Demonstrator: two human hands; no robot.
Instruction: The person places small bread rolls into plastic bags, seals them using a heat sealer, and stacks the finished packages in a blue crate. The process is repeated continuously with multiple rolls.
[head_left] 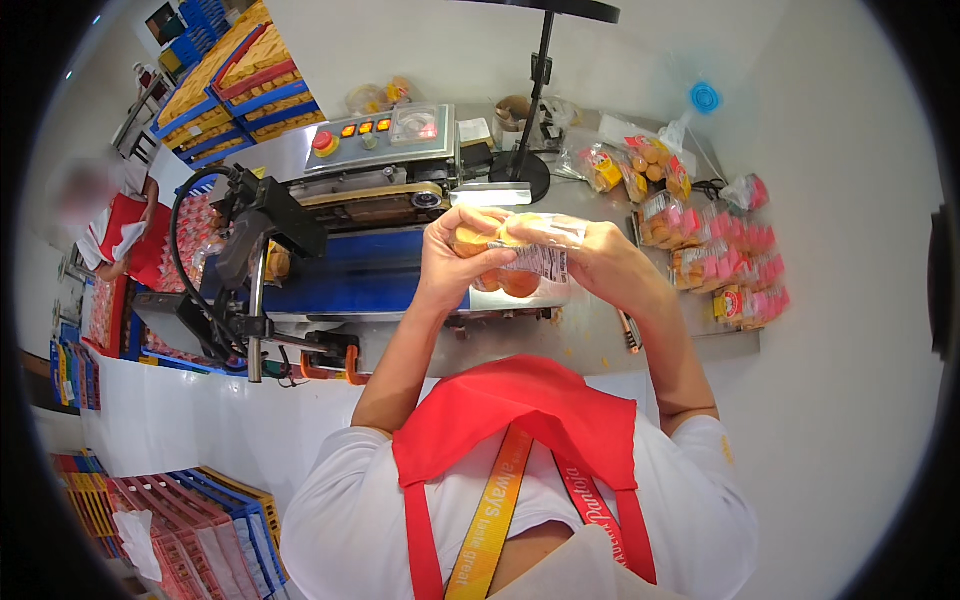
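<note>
A clear plastic bag of round golden-brown buns [520, 281] is held up in front of my chest, just over the edge of the blue conveyor belt [370, 275]. My left hand [452, 258] grips the bag's left end, thumb across the front and fingers behind. At the other end, my right hand [612, 262] pinches the clear, loose plastic. Dark print shows on the film between the two hands. Part of the bag is hidden behind my fingers.
A sealing machine's control panel [378, 140] with a red button stands behind the belt. Beside it rises a black lamp stand [522, 175]. Filled bun bags [715, 250] lie in rows at right. A co-worker in a red apron [150, 240] stands far left, near stacked crates [265, 85].
</note>
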